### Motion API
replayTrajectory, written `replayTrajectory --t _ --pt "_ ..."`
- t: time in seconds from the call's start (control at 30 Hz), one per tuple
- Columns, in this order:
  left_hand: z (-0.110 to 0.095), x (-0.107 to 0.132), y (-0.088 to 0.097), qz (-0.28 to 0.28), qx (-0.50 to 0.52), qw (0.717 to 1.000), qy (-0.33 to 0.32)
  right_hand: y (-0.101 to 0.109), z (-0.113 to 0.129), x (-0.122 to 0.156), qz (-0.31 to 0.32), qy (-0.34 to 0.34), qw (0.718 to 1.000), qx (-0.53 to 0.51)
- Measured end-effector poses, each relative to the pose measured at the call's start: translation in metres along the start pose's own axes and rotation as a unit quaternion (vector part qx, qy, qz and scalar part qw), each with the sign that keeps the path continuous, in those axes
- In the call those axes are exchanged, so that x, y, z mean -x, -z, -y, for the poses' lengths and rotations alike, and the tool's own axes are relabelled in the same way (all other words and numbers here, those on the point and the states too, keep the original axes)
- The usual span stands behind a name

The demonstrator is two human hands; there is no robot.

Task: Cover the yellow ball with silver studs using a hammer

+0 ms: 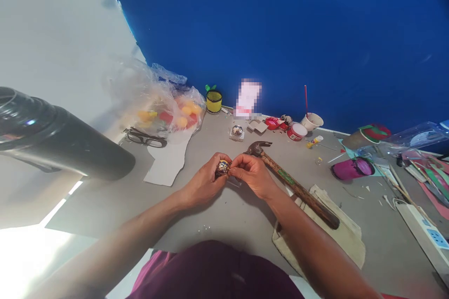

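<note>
Patterned ornament (223, 167) held above the table (105, 201)

The left hand (205, 182) grasps it, apparently for steadiness; the right hand's (249, 175) fingertips meet its side (whether gripping, I can't tell). Bare surface reaches toward the table's near edge, while the hammer (287, 177) crowds the right.

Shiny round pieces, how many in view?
2: one held piece in the left hand, the right hand at its side; another piece on the table beyond both hands. Others may be hidden.
</note>
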State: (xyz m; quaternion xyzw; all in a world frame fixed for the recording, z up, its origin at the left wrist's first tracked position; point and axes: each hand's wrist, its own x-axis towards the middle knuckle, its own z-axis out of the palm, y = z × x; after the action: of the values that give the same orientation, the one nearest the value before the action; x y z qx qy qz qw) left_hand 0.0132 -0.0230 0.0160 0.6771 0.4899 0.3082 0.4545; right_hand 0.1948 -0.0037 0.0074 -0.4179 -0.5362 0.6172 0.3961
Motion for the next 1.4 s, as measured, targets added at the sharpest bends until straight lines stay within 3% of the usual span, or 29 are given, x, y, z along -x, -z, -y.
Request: replayTrajectory --t 0.4,0.7,0.83,1.03,1.13,1.2,1.23,1.33,1.4 --pt "0.006 0.001 -0.009 -0.027 0.053 0.998 0.001 -0.016 -0.006 0.008 -0.045 0.075 0.992 0.091" --pt "0.013 -0.001 -0.017 -0.1 0.018 0.995 -0.019 -0.017 -0.014 0.008 -0.092 0.173 0.943 0.269" --pt "0.016 -0.002 -0.02 -0.096 0.043 0.994 -0.007 -0.016 -0.011 0.006 -0.089 0.141 0.953 0.255" --pt "0.012 -0.003 -0.015 -0.042 0.138 0.989 0.003 -0.01 0.0 0.004 -0.038 0.044 0.988 0.141" --pt "0.007 -0.003 -0.011 -0.002 0.226 0.974 0.031 0.005 0.008 0.003 -0.039 0.047 0.986 0.158" --pt "0.005 -0.003 -0.007 0.025 0.29 0.955 0.051 0.021 0.012 0.002 -0.07 0.071 0.958 0.268" --pt "0.005 -0.003 -0.006 0.036 0.32 0.945 0.059 0.031 0.014 0.001 -0.101 0.078 0.927 0.353" --pt "0.008 -0.005 -0.002 0.049 0.402 0.911 0.075 0.063 0.016 -0.001 -0.179 0.012 0.781 0.598" --pt "0.01 -0.006 -0.001 0.046 0.432 0.897 0.077 0.08 0.014 -0.004 -0.16 -0.059 0.727 0.665"
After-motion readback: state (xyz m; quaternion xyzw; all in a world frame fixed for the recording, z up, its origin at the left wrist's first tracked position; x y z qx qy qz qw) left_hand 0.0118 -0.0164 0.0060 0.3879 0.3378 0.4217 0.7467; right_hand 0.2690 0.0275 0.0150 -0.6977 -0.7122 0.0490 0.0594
